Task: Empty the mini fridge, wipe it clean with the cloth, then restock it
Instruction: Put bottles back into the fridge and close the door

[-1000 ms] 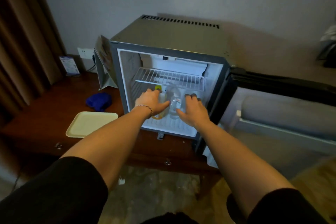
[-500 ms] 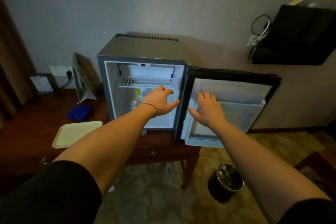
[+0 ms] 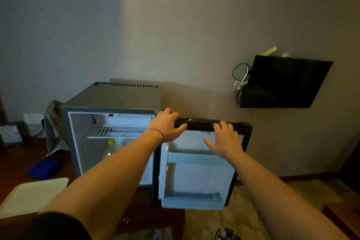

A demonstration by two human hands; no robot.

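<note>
The mini fridge (image 3: 109,99) stands on a dark wooden table (image 3: 17,161) against the wall, its open front turned toward the camera; its door (image 3: 196,173) is swung out to the right, hinged on the right side of the cabinet, so the white inner lining faces the camera, and the long axis of the door stands upright. The left hand (image 3: 165,125) grips the top edge of the door near the hinge, with the fingers over the black rim and the thumb in front; a thin bracelet (image 3: 157,132) goes around that wrist. The right hand (image 3: 224,140) lies on the upper part of the door, its fingers straight and a little spread, the fingertips on the black rim, the palm against the white lining. Inside the cabinet a white wire shelf (image 3: 115,131) runs from left to right; under it a bottle with a yellow cap (image 3: 111,147) stands upright. On the table left of the fridge lies a blue cloth (image 3: 45,167), crumpled; just in front of it lies a pale tray (image 3: 33,195), flat, apart from the fridge. A black television (image 3: 286,82) hangs on the wall at the right.
</note>
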